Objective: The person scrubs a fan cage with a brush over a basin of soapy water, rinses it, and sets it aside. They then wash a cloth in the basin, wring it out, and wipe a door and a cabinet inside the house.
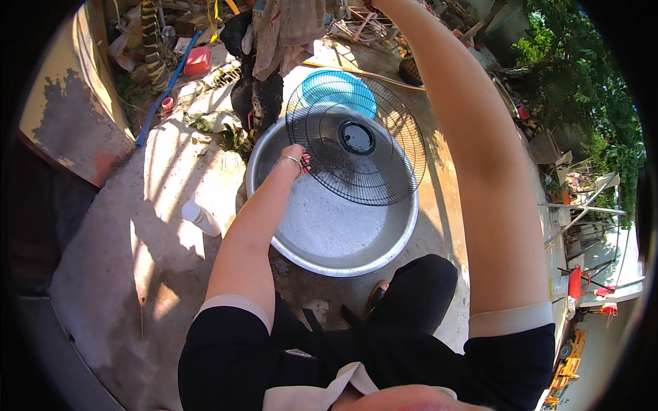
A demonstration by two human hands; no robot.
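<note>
My left hand [296,158] grips the left rim of a round black wire fan grille [358,137]. The grille is tilted above a large metal basin [345,271], covering its far part. White suds float on the soapy water [334,221] in the basin. My right arm reaches up past the top edge of the picture, so the right hand is out of view. Beyond the basin lies a round blue plastic basin [339,88], partly seen through the wires.
A white bottle [201,218] stands on the concrete floor left of the metal basin. Cloth [288,36] hangs over a dark post [264,97] at the basin's far left. Farther left are a blue pipe [165,95] and a red plastic basket [198,60]. A hose [398,84] runs behind.
</note>
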